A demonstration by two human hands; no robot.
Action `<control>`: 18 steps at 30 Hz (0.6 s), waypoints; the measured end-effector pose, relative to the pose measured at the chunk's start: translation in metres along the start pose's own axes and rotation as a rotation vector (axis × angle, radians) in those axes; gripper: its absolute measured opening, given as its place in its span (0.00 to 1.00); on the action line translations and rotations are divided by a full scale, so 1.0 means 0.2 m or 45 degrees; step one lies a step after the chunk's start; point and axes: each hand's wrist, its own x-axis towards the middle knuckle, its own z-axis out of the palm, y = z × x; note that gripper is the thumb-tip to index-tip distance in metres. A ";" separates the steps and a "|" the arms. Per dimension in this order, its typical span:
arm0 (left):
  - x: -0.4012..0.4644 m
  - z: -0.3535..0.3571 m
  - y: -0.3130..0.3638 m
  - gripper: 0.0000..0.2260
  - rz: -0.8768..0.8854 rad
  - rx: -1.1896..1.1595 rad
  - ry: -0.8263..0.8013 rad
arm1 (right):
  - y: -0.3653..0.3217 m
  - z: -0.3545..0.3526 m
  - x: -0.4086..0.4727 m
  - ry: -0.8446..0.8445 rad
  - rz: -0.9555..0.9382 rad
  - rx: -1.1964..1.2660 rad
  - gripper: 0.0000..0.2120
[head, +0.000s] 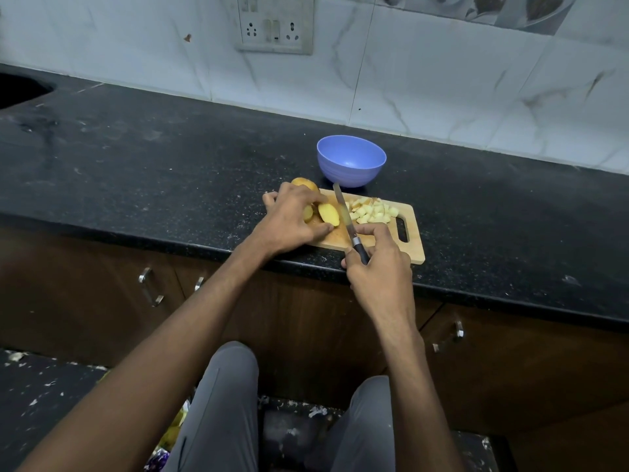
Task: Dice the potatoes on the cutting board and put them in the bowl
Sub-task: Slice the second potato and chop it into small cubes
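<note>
Your right hand point(379, 264) has its grip clamped on the black-handled knife point(346, 219). Your left hand point(292, 219) curls its grip around a halved potato point(328, 212) on the wooden cutting board point(413, 247). Pale dice point(372, 210) lie heaped right of the blade. Beyond, on the speckled desk point(170, 165), stands the smooth blue bowl point(351, 161). No writing is legible.

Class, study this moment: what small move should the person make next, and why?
Probably press the knife down through the potato half that the left hand steadies; the right hand holds the blade beside it, and the bowl looks empty.
</note>
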 end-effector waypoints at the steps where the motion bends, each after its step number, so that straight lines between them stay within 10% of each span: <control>1: -0.01 -0.01 -0.01 0.25 -0.018 -0.056 0.026 | 0.00 0.01 0.00 -0.006 0.004 0.005 0.16; 18: -0.02 -0.04 -0.05 0.25 -0.104 -0.178 -0.034 | -0.07 0.10 -0.09 -0.004 -0.060 -0.115 0.12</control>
